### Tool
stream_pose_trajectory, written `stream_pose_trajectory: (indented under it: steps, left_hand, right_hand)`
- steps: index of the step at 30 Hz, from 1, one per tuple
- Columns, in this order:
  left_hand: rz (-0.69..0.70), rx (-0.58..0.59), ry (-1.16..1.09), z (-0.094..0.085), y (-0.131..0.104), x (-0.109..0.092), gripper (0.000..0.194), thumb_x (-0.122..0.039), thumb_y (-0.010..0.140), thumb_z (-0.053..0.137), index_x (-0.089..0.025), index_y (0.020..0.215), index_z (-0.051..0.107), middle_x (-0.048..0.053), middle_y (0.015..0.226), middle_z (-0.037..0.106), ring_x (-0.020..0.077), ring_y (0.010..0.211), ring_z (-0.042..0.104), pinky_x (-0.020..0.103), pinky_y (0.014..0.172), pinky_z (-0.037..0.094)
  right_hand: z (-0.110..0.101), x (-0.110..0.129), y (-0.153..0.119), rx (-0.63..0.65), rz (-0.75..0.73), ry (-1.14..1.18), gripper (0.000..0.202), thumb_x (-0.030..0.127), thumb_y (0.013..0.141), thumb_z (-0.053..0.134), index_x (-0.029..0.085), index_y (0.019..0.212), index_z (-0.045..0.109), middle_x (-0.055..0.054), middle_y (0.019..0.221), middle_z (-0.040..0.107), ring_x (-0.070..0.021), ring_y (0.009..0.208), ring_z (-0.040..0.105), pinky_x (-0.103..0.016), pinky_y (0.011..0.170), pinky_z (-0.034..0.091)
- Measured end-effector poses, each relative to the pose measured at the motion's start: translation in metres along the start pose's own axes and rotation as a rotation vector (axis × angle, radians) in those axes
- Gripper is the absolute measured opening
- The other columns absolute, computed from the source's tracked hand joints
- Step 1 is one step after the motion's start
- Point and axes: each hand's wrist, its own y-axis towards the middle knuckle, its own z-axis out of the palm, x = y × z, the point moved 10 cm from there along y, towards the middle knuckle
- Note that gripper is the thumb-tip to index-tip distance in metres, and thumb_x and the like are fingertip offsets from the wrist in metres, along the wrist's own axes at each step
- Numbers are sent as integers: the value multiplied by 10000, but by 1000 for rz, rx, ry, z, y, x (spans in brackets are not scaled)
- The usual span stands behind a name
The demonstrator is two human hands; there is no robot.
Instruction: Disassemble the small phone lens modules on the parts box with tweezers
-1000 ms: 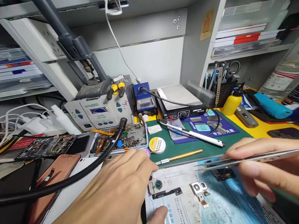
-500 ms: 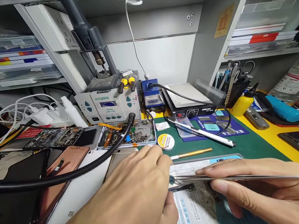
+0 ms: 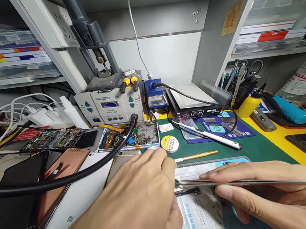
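Observation:
In the head view my right hand (image 3: 262, 190) holds metal tweezers (image 3: 272, 182) between thumb and fingers, pointing left. Their tips reach a small dark green piece (image 3: 177, 182) on a white bit beside my left hand. My left hand (image 3: 134, 200) lies across the middle with its fingers curled and pressed together. Its fingertips and whatever they grip are mostly hidden behind its own back. Below both hands is a blue and white printed plastic sheet (image 3: 198, 211) with a small black strip (image 3: 191, 191) on it.
Behind are a hot air station (image 3: 111, 108), an open box of parts (image 3: 150, 138) and a heating plate (image 3: 192, 99). A thick black hose (image 3: 67, 180) crosses the left side over phones. A gold-handled tool (image 3: 198, 156) and a white soldering iron (image 3: 212, 135) lie on the green mat.
The green piece at the tweezers' tips looks slightly shifted or turned, with more of the white bit showing. Both hands stay nearly in place. The background shifts slightly with the camera.

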Motion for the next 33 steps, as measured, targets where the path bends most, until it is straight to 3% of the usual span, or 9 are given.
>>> stream_pose_trajectory:
  steps: [5, 8, 13, 18, 21, 23, 26, 31, 33]
  left_hand:
    - [-22, -1, 5, -1, -6, 0, 174, -195, 779, 548, -247, 900, 662, 70, 1074, 744, 279, 908, 711, 420, 747, 607]
    - [-20, 0, 1, -1, -7, -1, 165, -197, 784, 550, -248, 899, 657, 68, 1084, 743, 278, 917, 711, 421, 763, 606]
    - [-14, 1, 2, -1, -4, -1, 198, -223, 783, 553, -245, 940, 672, 76, 1089, 741, 289, 927, 710, 436, 774, 605]
    - [-11, 12, -2, 1, -5, 1, 175, -218, 786, 548, -248, 912, 664, 76, 1106, 739, 291, 935, 712, 421, 748, 603]
    - [-7, 9, -9, 1, -5, 1, 166, -214, 783, 547, -250, 905, 653, 75, 1091, 741, 295, 927, 713, 434, 769, 601]
    - [-14, 6, -13, 0, -6, 1, 154, -204, 785, 537, -252, 891, 639, 73, 1097, 740, 296, 934, 711, 439, 771, 601]
    - [-5, 11, -24, 1, -6, -1, 133, -204, 782, 535, -252, 863, 628, 73, 1107, 740, 295, 937, 711, 441, 763, 609]
    - [26, -61, 21, 1, -9, -3, 181, -216, 815, 511, -239, 874, 681, 101, 1105, 760, 327, 925, 737, 506, 785, 628]
    - [32, -58, 44, 5, -11, -1, 259, -216, 847, 501, -236, 998, 711, 102, 1162, 758, 333, 1012, 737, 522, 848, 627]
  right_hand:
    - [4, 9, 6, -2, 5, 12, 203, 492, 701, 856, 352, 846, 878, -67, 852, 844, -214, 415, 678, -259, 363, 604]
    - [0, 27, 17, -119, -32, 11, 313, 609, 673, 831, 323, 790, 880, -87, 740, 823, -269, 500, 725, -285, 397, 624]
    - [5, 45, 28, -169, -52, 0, 378, 667, 663, 806, 310, 764, 877, -92, 702, 809, -282, 543, 739, -296, 442, 642]
    - [-1, 27, 15, -144, -7, -7, 313, 590, 685, 829, 306, 808, 880, -86, 749, 822, -248, 479, 711, -273, 416, 627]
    - [-1, 9, 6, -37, 36, -10, 190, 468, 712, 850, 363, 868, 873, -41, 853, 842, -185, 403, 662, -233, 393, 604]
    - [-4, 3, 2, -12, 36, 6, 177, 411, 709, 860, 408, 885, 859, 8, 817, 837, -156, 382, 640, -197, 395, 592]
    - [-12, 0, 0, -49, 37, 6, 172, 366, 700, 866, 420, 862, 846, 44, 668, 791, -149, 394, 636, -166, 432, 596]
    - [-6, 2, 0, -16, 23, -24, 203, 358, 698, 866, 420, 890, 853, 31, 795, 831, -148, 392, 653, -167, 403, 584]
    - [-7, 2, -1, -31, 6, -27, 180, 374, 701, 864, 418, 876, 859, 22, 760, 828, -156, 370, 646, -177, 371, 574]
